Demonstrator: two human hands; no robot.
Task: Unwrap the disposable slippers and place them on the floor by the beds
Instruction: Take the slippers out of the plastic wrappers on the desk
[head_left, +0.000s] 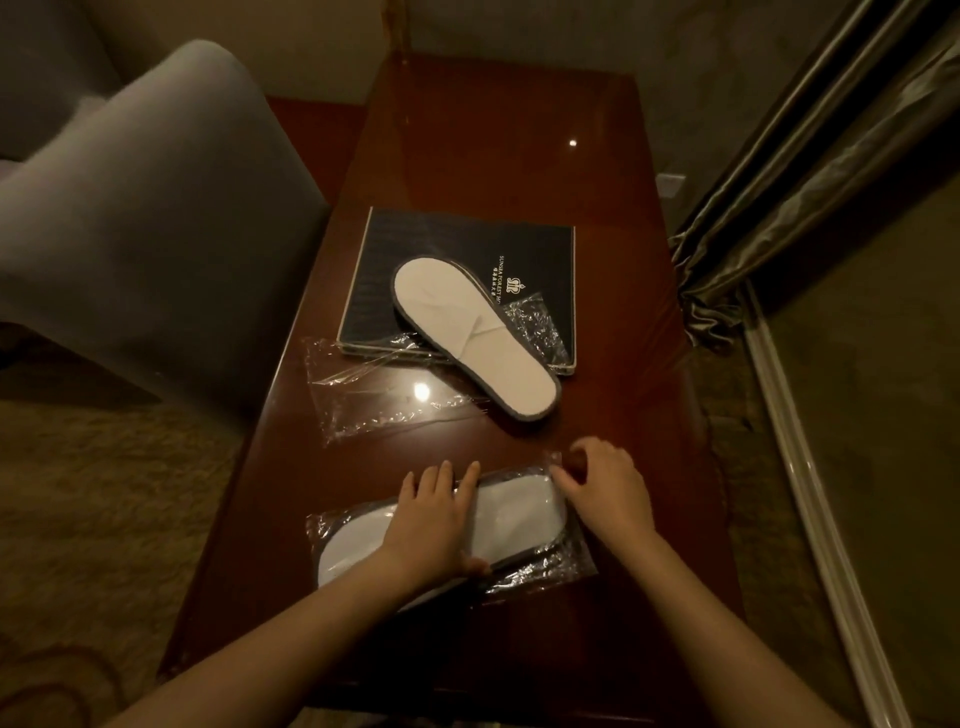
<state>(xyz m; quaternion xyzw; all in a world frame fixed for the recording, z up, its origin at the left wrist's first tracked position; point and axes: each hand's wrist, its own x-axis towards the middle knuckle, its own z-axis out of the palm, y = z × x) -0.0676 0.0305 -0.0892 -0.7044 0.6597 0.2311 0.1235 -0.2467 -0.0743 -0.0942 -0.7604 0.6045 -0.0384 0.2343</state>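
A white slipper pack still in clear plastic (514, 514) lies across the near part of the dark wooden table (519, 156). My left hand (434, 519) lies flat on its middle, fingers spread, pressing it down. My right hand (605, 486) pinches the plastic at the pack's right end. Farther back, an unwrapped white slipper with a grey edge (472, 332) lies diagonally, partly on a black folder (457, 244). An empty clear wrapper (379, 389) lies to its left.
A grey upholstered armchair (156, 234) stands close to the table's left side. Curtains (810, 182) hang on the right above a window frame. Patterned carpet (104, 519) covers the floor at the lower left.
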